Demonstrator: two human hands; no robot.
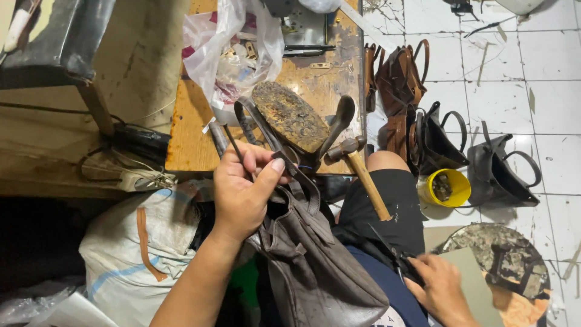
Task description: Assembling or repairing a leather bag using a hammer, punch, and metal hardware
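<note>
My left hand (243, 184) grips the strap and top edge of a dark grey-brown leather bag (315, 266) that rests on my lap. Its strap (266, 130) loops up over the edge of a wooden workbench (193, 130). My right hand (440, 289) is low at the right, closed around the black handles of a pair of scissors (390, 254) whose blades point up-left toward the bag. A hammer with a wooden handle (366, 175) leans across my thigh beside a worn metal shoe anvil (290, 115).
A clear plastic bag of small parts (233, 51) lies on the workbench. Brown and black leather bags (423, 115) stand on the white tiled floor at right, next to a yellow tub of small hardware (445, 188). A white sack (142, 242) sits at left.
</note>
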